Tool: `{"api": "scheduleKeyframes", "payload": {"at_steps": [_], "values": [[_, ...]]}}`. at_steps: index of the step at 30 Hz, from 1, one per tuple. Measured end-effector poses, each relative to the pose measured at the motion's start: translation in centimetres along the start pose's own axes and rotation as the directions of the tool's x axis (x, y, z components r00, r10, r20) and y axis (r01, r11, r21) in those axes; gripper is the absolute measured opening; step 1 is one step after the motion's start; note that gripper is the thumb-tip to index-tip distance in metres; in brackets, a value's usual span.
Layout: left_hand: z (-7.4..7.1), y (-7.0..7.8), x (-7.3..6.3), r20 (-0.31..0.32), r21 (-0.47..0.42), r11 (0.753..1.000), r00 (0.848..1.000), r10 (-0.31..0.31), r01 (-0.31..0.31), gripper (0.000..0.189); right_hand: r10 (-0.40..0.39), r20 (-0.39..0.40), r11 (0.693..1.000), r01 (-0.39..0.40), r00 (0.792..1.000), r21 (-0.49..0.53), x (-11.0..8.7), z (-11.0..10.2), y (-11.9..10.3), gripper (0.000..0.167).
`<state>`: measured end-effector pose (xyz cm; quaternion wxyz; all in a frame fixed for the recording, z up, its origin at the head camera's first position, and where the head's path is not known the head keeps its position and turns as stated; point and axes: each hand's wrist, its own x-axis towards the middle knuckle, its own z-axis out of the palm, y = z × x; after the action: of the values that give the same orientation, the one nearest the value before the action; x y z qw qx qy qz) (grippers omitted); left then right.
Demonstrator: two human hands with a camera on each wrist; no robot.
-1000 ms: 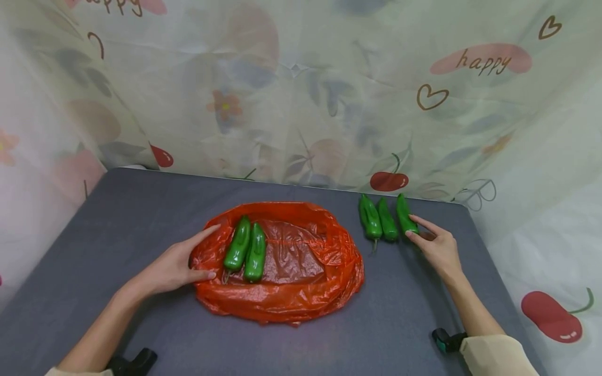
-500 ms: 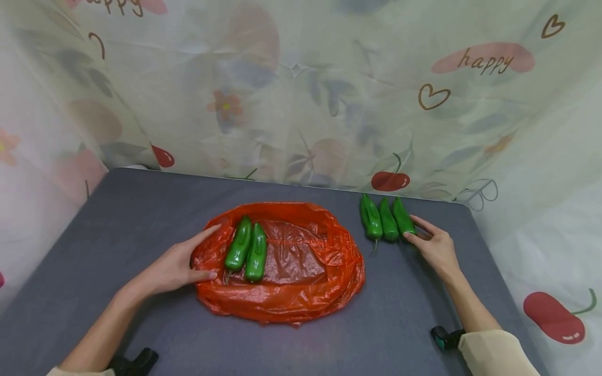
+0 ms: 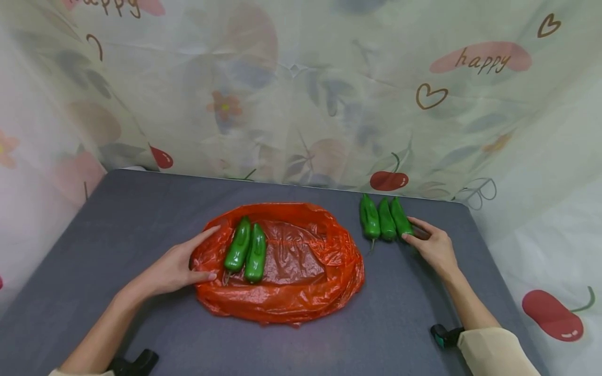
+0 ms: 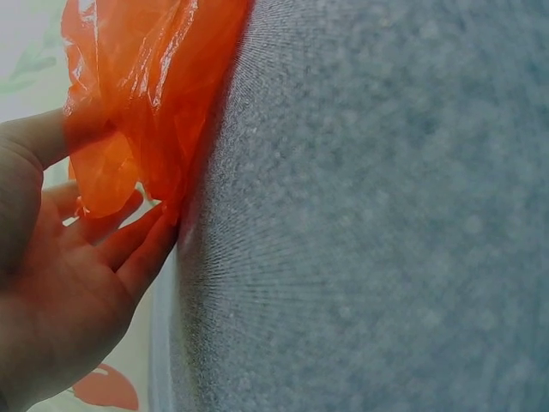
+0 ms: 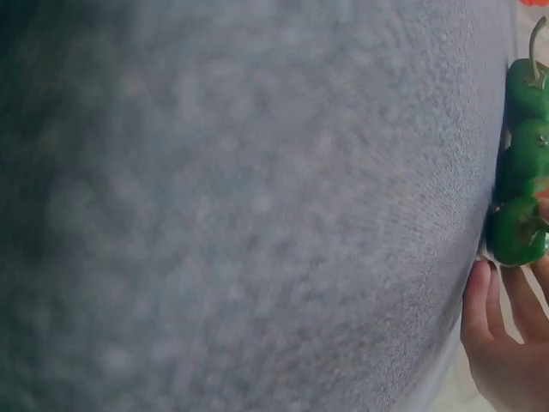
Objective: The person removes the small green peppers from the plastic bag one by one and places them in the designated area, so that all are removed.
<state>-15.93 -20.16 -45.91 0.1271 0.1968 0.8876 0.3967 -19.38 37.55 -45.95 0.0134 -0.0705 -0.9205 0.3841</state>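
In the head view an orange-red plastic bag [image 3: 291,305] lies with its mouth spread wide. Two green chili peppers [image 3: 238,244] rest side by side inside it, toward the left. My left hand [image 3: 174,265] holds the bag's left rim, thumb and a finger over the edge; the left wrist view shows the other fingers against the bag's outside [image 4: 159,77]. At the far right three more green peppers stand in a row, the leftmost [image 3: 370,216] and middle one [image 3: 387,219] untouched. My right hand [image 3: 436,249] pinches the lower end of the rightmost pepper [image 3: 400,215].
A dark grey cloth [image 3: 301,350] covers the table. A patterned curtain [image 3: 291,104] hangs right behind the table's far edge. Black wrist cameras [image 3: 447,337] are strapped on both forearms.
My right hand has shifted the rightmost pepper left, close against the middle one, and it now leans the other way. The left hand and the bag have stayed put.
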Motion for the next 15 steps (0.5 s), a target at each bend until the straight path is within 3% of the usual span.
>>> {"api": "scheduleKeyframes", "payload": {"at_steps": [7, 15], "values": [[0.0, 0.0, -0.1, 0.004, -0.005, 1.0, 1.0, 0.0, 0.0, 0.095, -0.001, 0.004, 1.0, 0.001, 1.0, 0.022, -0.4, -0.2, 0.0, 0.064], [0.1, 0.2, -0.1, 0.005, 0.007, 1.0, 1.0, 0.018, -0.018, 0.094, -0.005, -0.058, 0.999, 0.008, 0.998, 0.041, -1.1, -0.2, 0.1, 0.058]]}}
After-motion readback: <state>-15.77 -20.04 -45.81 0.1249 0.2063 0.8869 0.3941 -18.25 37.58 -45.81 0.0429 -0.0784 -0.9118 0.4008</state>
